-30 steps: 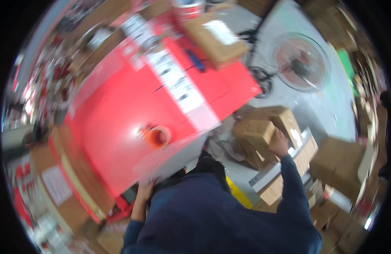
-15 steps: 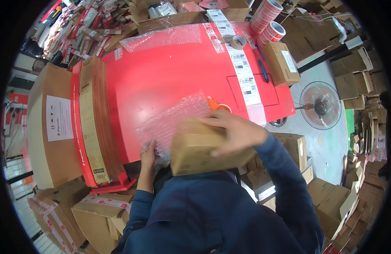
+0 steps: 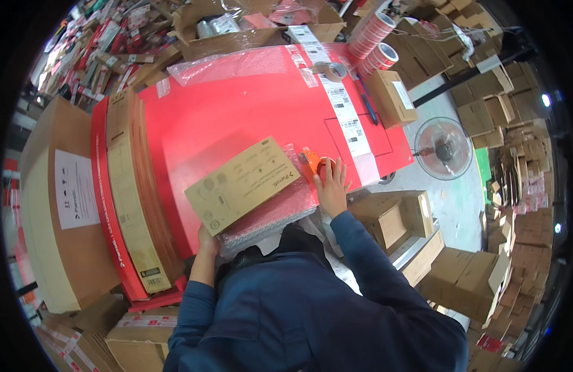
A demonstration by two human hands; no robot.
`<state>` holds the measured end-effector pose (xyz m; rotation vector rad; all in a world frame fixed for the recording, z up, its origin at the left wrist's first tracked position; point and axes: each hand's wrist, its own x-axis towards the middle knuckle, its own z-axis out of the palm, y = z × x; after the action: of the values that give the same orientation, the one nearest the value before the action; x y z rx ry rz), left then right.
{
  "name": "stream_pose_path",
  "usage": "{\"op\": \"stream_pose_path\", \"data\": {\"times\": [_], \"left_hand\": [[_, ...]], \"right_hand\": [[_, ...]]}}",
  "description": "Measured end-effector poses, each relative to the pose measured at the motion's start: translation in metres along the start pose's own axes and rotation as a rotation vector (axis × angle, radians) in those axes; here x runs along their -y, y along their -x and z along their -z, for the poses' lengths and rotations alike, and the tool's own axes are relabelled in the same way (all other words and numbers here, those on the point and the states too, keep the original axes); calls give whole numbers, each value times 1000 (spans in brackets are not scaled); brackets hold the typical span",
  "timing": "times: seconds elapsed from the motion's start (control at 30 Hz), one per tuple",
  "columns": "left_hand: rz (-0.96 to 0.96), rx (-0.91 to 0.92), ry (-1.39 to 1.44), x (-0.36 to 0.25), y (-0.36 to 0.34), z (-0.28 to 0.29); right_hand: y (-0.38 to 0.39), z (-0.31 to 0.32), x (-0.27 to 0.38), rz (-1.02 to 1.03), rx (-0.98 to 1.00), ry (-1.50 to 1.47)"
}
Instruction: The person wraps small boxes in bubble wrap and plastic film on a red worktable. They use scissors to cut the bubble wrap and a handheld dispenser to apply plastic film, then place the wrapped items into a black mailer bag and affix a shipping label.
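A flat brown cardboard box [image 3: 243,185] with dark print lies slantwise over a sheet of bubble wrap [image 3: 271,214] at the near edge of the red table. My left hand [image 3: 207,240] is at the box's near left corner, closed on it; its fingertips are hidden by the box. Right of the wrap sits an orange tape dispenser [image 3: 310,162]. My right hand [image 3: 332,191] reaches to it with fingers spread, touching or just over its near right side; which of these I cannot tell.
Large upright cartons [image 3: 128,186] line the table's left side. A strip of printed labels [image 3: 345,111], a tan tape roll [image 3: 335,72], a blue pen [image 3: 368,105] and a small carton [image 3: 390,99] lie right. A fan [image 3: 443,149] stands beyond; open cartons [image 3: 395,220] sit below.
My right hand has left the box and moved to the orange dispenser. The box has been turned and laid down farther left over the bubble wrap, with my left hand at its corner.
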<state>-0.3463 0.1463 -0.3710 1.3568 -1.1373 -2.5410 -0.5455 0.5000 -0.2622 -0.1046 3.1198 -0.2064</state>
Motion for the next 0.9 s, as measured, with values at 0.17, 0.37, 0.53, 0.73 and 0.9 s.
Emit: {"op": "stream_pose_path", "data": {"times": [0.17,0.37,0.53,0.73,0.9], "left_hand": [[-100,-79,34,14,8,-11],[-316,-211,-219,22,10,-34],[-399,-143,-135,34,3,-38],[-399,-125,-465,29,3,-4],[-396,-99,-687,5,7,-9]], "right_hand": [[-127,-32,-18,129,-49,-315],[-121,1,31,244,291,-784],[-50,10,18,113,504,-1270],[13,41,-5,118,305,-982],[25,41,-23,-150,631,-889]]}}
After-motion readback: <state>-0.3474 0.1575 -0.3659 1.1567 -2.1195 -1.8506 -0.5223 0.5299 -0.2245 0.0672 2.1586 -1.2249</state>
